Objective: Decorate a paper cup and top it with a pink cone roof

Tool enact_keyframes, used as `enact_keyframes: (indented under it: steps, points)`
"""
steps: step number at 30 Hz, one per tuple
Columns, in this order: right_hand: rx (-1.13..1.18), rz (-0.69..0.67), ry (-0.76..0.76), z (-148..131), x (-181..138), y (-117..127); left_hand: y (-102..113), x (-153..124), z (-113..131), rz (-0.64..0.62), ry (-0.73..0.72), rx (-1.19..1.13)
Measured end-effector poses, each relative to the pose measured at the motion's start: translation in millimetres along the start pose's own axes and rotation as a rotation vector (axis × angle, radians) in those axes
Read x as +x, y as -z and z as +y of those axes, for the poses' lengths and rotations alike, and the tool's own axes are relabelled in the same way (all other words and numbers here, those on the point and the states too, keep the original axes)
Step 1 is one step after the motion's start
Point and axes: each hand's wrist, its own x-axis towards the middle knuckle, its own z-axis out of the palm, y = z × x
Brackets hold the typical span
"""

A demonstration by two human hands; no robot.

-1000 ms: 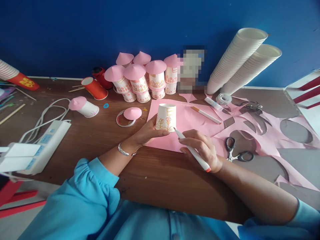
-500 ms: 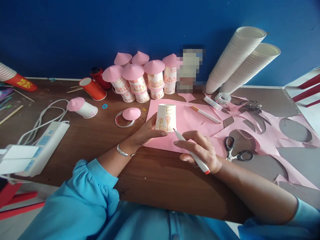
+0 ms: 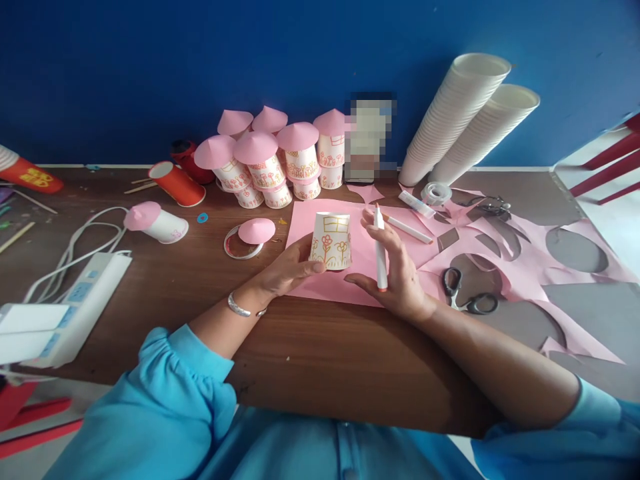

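Note:
An upturned white paper cup (image 3: 331,240) with orange flowers and a window drawn on it stands on a pink paper sheet (image 3: 365,257). My left hand (image 3: 287,268) grips the cup from its left side. My right hand (image 3: 395,273) is just right of the cup, fingers loosely curled around a white marker (image 3: 380,250) that points upward, tip away from the cup.
Finished cups with pink cone roofs (image 3: 273,160) are piled at the back. Two stacks of white cups (image 3: 465,120) lean on the blue wall. Scissors (image 3: 463,293), a second marker (image 3: 407,229), tape (image 3: 436,193), cut pink scraps lie right. A power strip (image 3: 65,310) sits left.
The cup has been turned, so a drawn window now faces me instead of the letter E. My right hand lifted and swung the marker upright, away from the cup.

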Motion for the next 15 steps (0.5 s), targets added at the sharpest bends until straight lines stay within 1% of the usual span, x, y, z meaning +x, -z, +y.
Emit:
enact_keyframes:
  steps: [6,9,11,13,15]
  points:
    - [0.044,-0.034,0.014,0.4,2.8,0.5,0.4,-1.3,0.1,-0.100,0.029,0.055]
    - [-0.002,-0.004,0.040,-0.5,3.4,1.9,-0.7,-2.5,-0.4,-0.091,0.018,0.065]
    - [-0.032,0.017,0.058,0.5,2.9,1.9,-2.6,-2.6,-0.9,-0.067,-0.021,0.099]
    - [-0.062,0.014,0.070,2.0,1.8,1.3,-5.1,-1.8,-0.7,-0.049,-0.064,0.143]
    - [-0.088,-0.007,0.080,3.1,0.6,0.6,-7.4,-0.3,0.2,-0.049,-0.075,0.163]
